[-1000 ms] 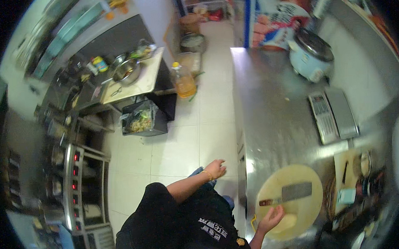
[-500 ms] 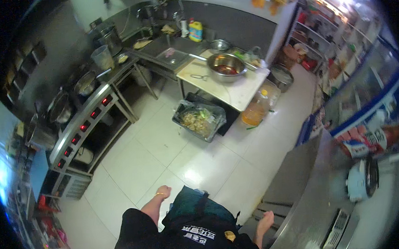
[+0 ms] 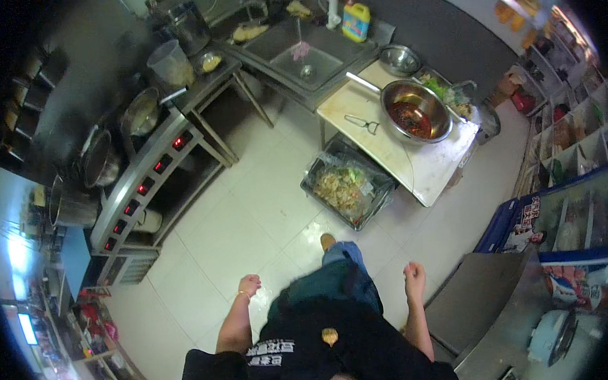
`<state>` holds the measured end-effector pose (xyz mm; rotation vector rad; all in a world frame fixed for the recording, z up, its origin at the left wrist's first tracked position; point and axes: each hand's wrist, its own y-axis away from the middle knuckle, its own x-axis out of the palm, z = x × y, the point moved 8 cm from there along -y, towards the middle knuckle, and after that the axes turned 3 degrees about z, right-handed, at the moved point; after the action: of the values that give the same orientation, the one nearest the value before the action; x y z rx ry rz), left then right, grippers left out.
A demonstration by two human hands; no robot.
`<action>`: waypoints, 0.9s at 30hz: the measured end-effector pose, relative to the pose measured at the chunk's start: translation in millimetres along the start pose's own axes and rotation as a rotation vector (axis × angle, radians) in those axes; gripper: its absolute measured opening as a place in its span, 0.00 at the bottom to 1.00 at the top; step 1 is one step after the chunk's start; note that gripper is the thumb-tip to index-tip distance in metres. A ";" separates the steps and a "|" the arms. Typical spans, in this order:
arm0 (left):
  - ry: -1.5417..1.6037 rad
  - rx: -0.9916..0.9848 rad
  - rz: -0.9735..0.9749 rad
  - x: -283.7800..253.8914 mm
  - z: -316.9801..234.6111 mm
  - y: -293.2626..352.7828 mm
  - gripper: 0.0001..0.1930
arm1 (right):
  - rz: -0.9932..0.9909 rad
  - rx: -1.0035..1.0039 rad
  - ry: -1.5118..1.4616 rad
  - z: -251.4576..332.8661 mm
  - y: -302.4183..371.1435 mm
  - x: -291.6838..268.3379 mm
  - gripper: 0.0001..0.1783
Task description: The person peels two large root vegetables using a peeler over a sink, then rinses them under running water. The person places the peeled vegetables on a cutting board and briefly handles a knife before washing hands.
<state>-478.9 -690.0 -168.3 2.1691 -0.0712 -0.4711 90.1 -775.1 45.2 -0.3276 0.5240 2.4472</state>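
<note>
My left hand (image 3: 250, 284), with a bracelet at its wrist, hangs over the tiled floor, its fingers curled and nothing in them. My right hand (image 3: 414, 275) swings on the other side of my body, near a steel counter, likewise curled in and holding nothing. Ahead of me, a long-handled steel pan (image 3: 416, 108) with dark reddish liquid stands on a white-topped table (image 3: 423, 177). A peeler (image 3: 362, 123) lies left of the pan. Below the table's left edge sits a black bin (image 3: 348, 187) lined with plastic and filled with food scraps.
A cooking range (image 3: 145, 178) with several pots and red displays runs along the left. A sink (image 3: 304, 56) stands at the back, with a yellow jug (image 3: 356, 22) behind it. On the right are a steel counter (image 3: 488, 297), a chest freezer (image 3: 505, 224) and a rice cooker (image 3: 554, 336).
I have stepped forward, and the view has turned to the left. The pan, table and bin appear nearer. My right hand has come forward; a foot now shows ahead of me.
</note>
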 end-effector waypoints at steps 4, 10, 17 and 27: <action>0.125 -0.173 -0.124 -43.6 4.6 -11.1 0.14 | 0.066 0.090 -0.089 50.7 -111.1 88.3 0.12; 0.328 -0.387 -0.268 -105.2 30.0 -21.6 0.16 | 0.448 -0.381 0.311 190.4 -255.9 303.2 0.18; -0.894 -0.169 0.099 -195.1 -64.3 -170.9 0.08 | 0.288 -0.620 0.038 306.9 -352.9 497.2 0.16; 0.307 0.373 -0.224 -354.4 -475.5 -400.9 0.12 | 0.346 -0.342 0.106 411.4 -501.5 615.9 0.21</action>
<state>-684.4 -5.8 -122.1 2.6080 0.2763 -0.2570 -131.7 91.4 51.5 -0.5476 0.2139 2.8718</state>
